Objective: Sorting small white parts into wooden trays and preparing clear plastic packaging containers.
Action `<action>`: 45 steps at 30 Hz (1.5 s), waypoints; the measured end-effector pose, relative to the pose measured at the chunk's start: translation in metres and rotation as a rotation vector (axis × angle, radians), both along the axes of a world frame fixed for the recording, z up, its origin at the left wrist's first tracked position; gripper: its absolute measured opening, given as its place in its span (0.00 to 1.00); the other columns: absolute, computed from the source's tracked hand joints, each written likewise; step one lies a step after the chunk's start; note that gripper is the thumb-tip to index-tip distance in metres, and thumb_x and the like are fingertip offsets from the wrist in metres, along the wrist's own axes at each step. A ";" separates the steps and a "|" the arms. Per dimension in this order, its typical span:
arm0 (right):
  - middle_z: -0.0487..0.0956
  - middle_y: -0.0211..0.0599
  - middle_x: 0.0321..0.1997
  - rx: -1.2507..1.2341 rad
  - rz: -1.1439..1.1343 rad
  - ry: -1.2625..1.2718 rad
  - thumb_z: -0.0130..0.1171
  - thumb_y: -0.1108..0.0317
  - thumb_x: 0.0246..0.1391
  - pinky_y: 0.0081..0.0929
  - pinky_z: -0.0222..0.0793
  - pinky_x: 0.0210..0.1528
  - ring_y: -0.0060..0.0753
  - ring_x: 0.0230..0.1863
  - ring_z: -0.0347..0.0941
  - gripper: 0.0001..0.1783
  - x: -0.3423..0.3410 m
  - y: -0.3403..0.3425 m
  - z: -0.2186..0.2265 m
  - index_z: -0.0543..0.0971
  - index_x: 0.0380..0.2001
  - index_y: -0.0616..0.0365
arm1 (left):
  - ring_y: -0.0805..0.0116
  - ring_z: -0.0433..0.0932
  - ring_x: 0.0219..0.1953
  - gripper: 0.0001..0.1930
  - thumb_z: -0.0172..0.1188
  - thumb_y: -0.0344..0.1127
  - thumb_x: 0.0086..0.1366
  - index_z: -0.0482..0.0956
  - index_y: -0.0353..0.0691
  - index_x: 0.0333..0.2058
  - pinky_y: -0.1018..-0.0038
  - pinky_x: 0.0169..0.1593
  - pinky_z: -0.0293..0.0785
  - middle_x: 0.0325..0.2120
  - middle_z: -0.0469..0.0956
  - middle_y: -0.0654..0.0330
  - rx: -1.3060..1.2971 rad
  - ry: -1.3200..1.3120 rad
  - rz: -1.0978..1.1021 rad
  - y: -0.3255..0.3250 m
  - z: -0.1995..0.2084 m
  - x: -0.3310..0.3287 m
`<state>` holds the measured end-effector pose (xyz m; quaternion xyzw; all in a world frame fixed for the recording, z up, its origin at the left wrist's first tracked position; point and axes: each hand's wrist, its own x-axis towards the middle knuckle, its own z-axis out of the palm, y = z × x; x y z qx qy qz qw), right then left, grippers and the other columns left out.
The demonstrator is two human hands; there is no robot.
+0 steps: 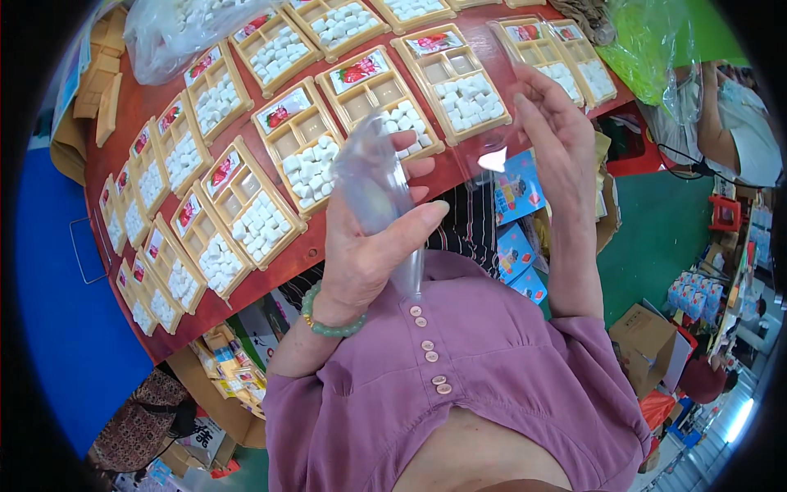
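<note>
My left hand (357, 254), a green bead bracelet on its wrist, is closed around clear plastic covers (373, 168), held upright in front of my chest. Glare and overlap hide how many there are. To the right, my raised right hand (561, 127) pinches a thin clear plastic cover (484, 152) with a bright reflection on it. This cover hangs by the near right edge of a beige compartment tray (461, 102) holding white cubes like marshmallows and a strawberry-printed sachet. Closest to my left fingers stands a similar filled tray (299, 152).
Several more filled trays (246, 205) stand in rows on the red table (184, 328). A clear bag of white cubes (176, 37) lies at the far left, and stacked beige trays (102, 74) stand beside it. Blue printed packages (516, 197) sit below the table edge. Another person (742, 123) sits at right.
</note>
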<state>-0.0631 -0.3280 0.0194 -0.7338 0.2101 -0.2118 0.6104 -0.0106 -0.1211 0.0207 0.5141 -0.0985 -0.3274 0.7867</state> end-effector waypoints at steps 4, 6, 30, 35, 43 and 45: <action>0.76 0.28 0.42 0.003 -0.019 0.028 0.55 0.72 0.61 0.12 0.64 0.36 0.12 0.35 0.68 0.20 0.022 -0.010 -0.012 0.73 0.56 0.65 | 0.65 0.71 0.55 0.41 0.68 0.31 0.54 0.56 0.37 0.65 0.70 0.54 0.71 0.57 0.66 0.55 -0.013 0.015 -0.004 0.011 -0.001 0.004; 0.76 0.28 0.42 -0.081 -0.001 0.064 0.55 0.72 0.61 0.12 0.65 0.38 0.13 0.36 0.69 0.20 0.032 -0.018 -0.021 0.73 0.55 0.65 | 0.65 0.71 0.54 0.41 0.68 0.31 0.54 0.57 0.37 0.65 0.70 0.54 0.72 0.58 0.66 0.55 -0.014 0.026 -0.018 0.013 -0.003 0.007; 0.79 0.43 0.42 -0.796 -0.036 0.215 0.53 0.70 0.62 0.25 0.70 0.44 0.29 0.40 0.75 0.16 0.051 -0.024 -0.041 0.75 0.50 0.67 | 0.66 0.71 0.53 0.46 0.71 0.34 0.53 0.53 0.35 0.66 0.71 0.54 0.68 0.56 0.66 0.54 -0.098 0.086 -0.140 0.025 -0.012 0.013; 0.78 0.47 0.45 -0.913 -0.037 0.248 0.52 0.70 0.61 0.30 0.70 0.47 0.42 0.44 0.76 0.15 0.051 -0.017 -0.031 0.76 0.49 0.66 | 0.67 0.70 0.53 0.46 0.71 0.34 0.53 0.52 0.35 0.66 0.70 0.54 0.68 0.56 0.66 0.54 -0.085 0.083 -0.159 0.026 -0.012 0.015; 0.72 0.51 0.57 -1.100 0.071 0.135 0.51 0.66 0.63 0.40 0.63 0.60 0.52 0.60 0.66 0.20 0.058 0.014 0.001 0.71 0.57 0.59 | 0.62 0.71 0.54 0.46 0.68 0.35 0.51 0.53 0.35 0.66 0.67 0.56 0.69 0.56 0.65 0.50 -0.069 0.078 -0.134 0.029 -0.012 0.014; 0.67 0.51 0.64 -1.249 0.209 0.181 0.50 0.61 0.64 0.41 0.55 0.67 0.54 0.67 0.58 0.24 0.068 0.012 -0.006 0.67 0.61 0.56 | 0.65 0.70 0.53 0.48 0.71 0.34 0.52 0.51 0.36 0.66 0.67 0.55 0.67 0.56 0.65 0.53 -0.111 0.103 -0.141 0.029 -0.012 0.014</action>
